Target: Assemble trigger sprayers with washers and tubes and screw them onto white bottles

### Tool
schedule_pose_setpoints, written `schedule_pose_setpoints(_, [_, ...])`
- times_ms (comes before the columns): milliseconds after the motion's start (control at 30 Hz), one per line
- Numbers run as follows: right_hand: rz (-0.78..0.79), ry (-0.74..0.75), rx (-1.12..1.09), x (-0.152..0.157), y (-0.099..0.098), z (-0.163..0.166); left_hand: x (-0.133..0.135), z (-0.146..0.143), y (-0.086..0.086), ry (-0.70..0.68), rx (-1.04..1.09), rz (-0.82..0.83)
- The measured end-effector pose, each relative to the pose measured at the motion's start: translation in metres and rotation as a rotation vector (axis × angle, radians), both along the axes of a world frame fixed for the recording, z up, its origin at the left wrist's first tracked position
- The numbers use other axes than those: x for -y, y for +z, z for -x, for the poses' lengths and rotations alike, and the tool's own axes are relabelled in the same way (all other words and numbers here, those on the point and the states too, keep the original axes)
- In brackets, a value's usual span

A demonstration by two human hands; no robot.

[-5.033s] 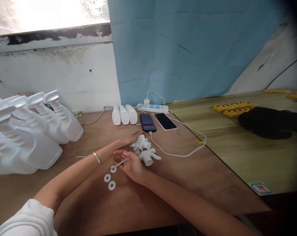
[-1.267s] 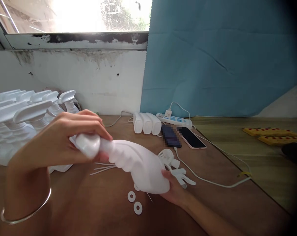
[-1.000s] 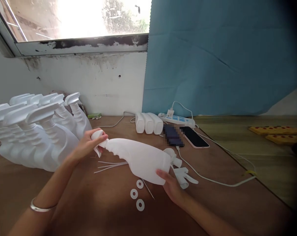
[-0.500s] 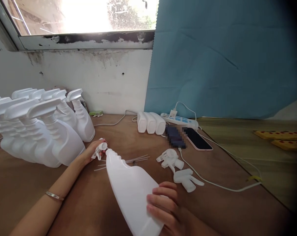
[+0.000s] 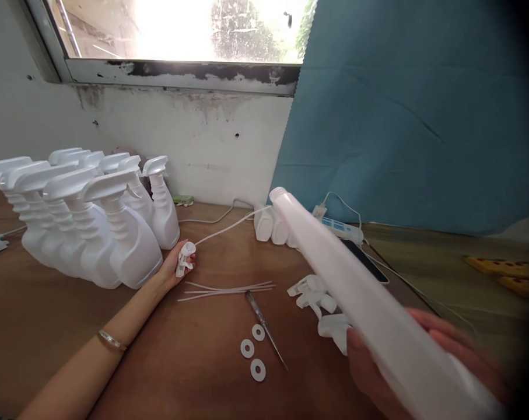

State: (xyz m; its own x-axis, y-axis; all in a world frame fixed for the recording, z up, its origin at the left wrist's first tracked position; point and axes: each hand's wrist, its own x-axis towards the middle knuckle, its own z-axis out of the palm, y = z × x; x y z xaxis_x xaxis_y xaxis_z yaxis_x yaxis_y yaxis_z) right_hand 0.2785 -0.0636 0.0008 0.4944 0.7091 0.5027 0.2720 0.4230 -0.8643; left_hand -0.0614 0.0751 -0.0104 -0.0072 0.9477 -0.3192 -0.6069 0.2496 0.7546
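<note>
My left hand [image 5: 173,269] rests on the brown table [image 5: 63,326], closed on a white spray trigger head [image 5: 185,258]. The head's thin dip tube [image 5: 229,224] runs up and right toward the open mouth of a white bottle [image 5: 334,268]. My right hand [image 5: 378,367], at the lower right, grips that bottle's body. The bottle is lifted off the table, close to the camera, with its neck pointing up and left. Whether the tube's tip is still inside the neck I cannot tell.
A row of several assembled spray bottles [image 5: 115,233] stands at the left. Loose tubes [image 5: 227,289], a thin screwdriver [image 5: 266,329], three white washers [image 5: 252,350] and loose trigger heads [image 5: 312,289] lie mid-table. Small white containers [image 5: 264,224], a power strip [image 5: 340,228] and a phone [image 5: 364,262] lie behind.
The trigger head has come off the bottle and stayed in my left hand on the table. My right hand has lifted the bottle and swung it right, toward the camera.
</note>
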Motion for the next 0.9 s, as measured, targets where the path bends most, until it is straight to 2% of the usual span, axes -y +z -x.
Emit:
schedule_pose_setpoints(33, [-0.154,-0.178,0.179,-0.006,0.017,0.007,0.0,0.0,0.0,0.0,0.011,0.001])
schedule_pose_setpoints(67, [-0.257,-0.223,0.319,-0.012,0.032,0.015,0.001,0.001,0.0,-0.001,0.022,-0.001])
schedule_pose_setpoints(133, [-0.345,-0.145,0.4,-0.024,0.051,0.032,0.002,0.002,0.0,-0.002,0.045,-0.01])
schedule_pose_setpoints(200, [-0.328,-0.074,0.415,-0.036,0.057,0.045,0.003,0.003,0.0,-0.008,0.073,-0.025])
schedule_pose_setpoints(300, [-0.168,-0.029,0.425,-0.053,0.051,0.059,0.005,0.003,0.001,-0.026,0.111,-0.04])
schedule_pose_setpoints(367, [-0.087,0.0,0.515,-0.064,0.045,0.067,0.005,0.003,0.0,-0.04,0.129,-0.044])
schedule_pose_setpoints(567, [-0.151,0.183,1.104,-0.083,0.03,0.106,0.004,0.004,-0.003,-0.068,0.172,-0.052])
schedule_pose_setpoints(633, [-0.063,0.182,1.264,-0.083,0.029,0.119,0.003,0.005,-0.003,-0.07,0.18,-0.049])
schedule_pose_setpoints(767, [0.203,0.087,1.525,-0.082,0.03,0.139,0.002,0.006,-0.006,-0.069,0.189,-0.044])
schedule_pose_setpoints(900, [0.286,0.135,1.62,-0.089,0.026,0.153,0.001,0.007,-0.007,-0.07,0.199,-0.039])
